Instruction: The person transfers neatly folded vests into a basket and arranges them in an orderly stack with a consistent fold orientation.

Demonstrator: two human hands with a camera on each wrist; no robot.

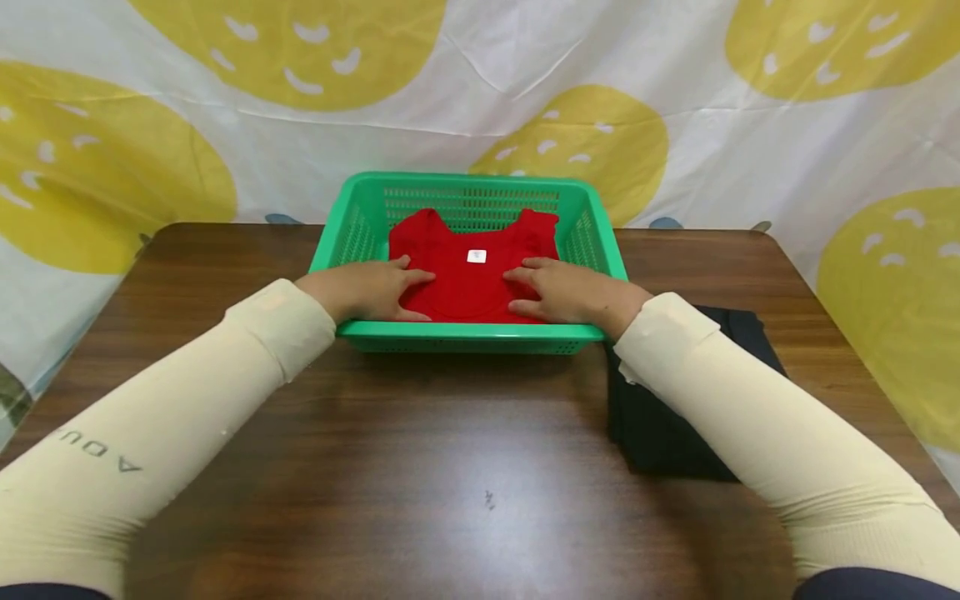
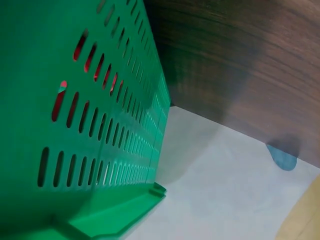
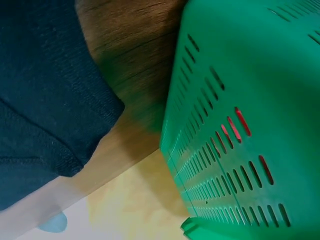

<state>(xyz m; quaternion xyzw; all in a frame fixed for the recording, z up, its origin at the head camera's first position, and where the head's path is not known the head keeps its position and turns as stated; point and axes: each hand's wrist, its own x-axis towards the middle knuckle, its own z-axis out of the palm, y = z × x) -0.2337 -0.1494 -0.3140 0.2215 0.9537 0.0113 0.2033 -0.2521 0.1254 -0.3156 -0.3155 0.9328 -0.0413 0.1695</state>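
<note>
Both the left hand (image 1: 367,292) and the right hand (image 1: 573,293) rest on a red garment (image 1: 472,287) in a green basket (image 1: 468,332)

From where I stand, the garment lies inside the basket, spread fairly flat, its scooped neckline toward the far wall of the basket and a small white label (image 1: 477,256) just below that edge. The left hand reaches in over the left side, the right hand over the right. On each, the fingers are loosely spread and laid on the cloth, not curled round it, with the label between the two hands.

Cream sleeves (image 1: 180,408) cover both forearms, and dark lettering (image 1: 97,448) runs across the left one. The basket sits toward the far edge of a brown wood-grained surface (image 1: 412,467). Its side walls are slotted, and from both wrists' views red cloth shows through some of the slots.

Just beside the basket, on the right, a dark piece of cloth (image 1: 667,425) lies on the surface, partly hidden by the right forearm. Behind everything hangs a white sheet (image 1: 300,175) printed with big yellow rounds (image 1: 592,133) that carry small white marks.
</note>
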